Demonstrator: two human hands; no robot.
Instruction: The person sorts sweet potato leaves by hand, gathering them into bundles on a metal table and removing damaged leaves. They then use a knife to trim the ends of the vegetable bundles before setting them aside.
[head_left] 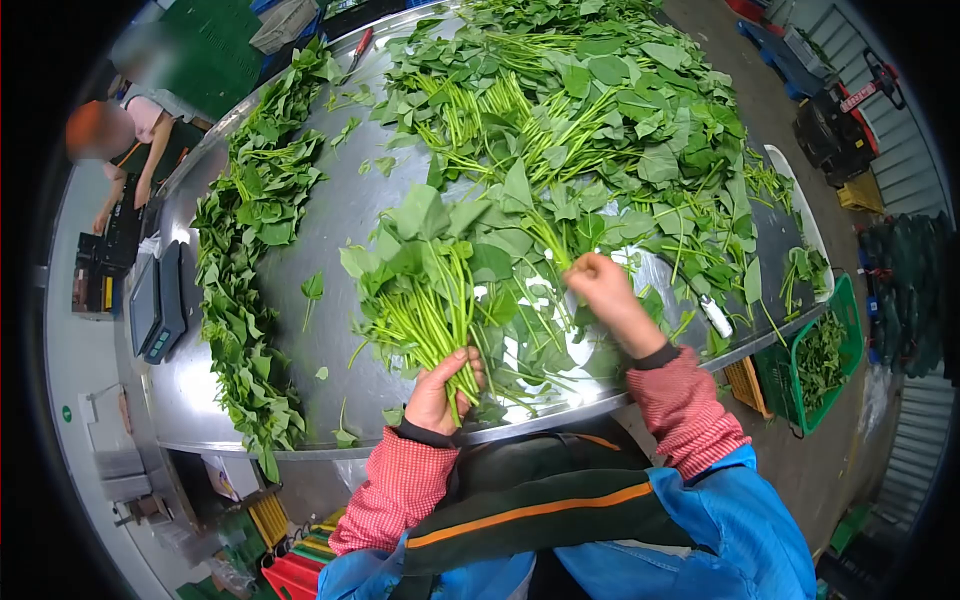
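Note:
My left hand [440,392] is closed around the stem ends of a thick bunch of leafy greens [418,315], whose leaves fan out away from me above the table. To its right, my right hand [607,298] pinches a smaller sprig of leafy greens [545,235] by the stems, fingertips pressed together. Loose leaves and stems lie on the shiny metal table [340,250] between and beneath both hands. Beyond them spreads a large pile of the same greens [600,110], stems and leaves mixed.
A long row of greens [255,220] lines the table's left side, beside a scale [165,305]. A red-handled tool [362,42] lies at the far edge, a white-handled one [716,316] at right. A green crate [825,355] holds greens. Another person [150,130] works at far left.

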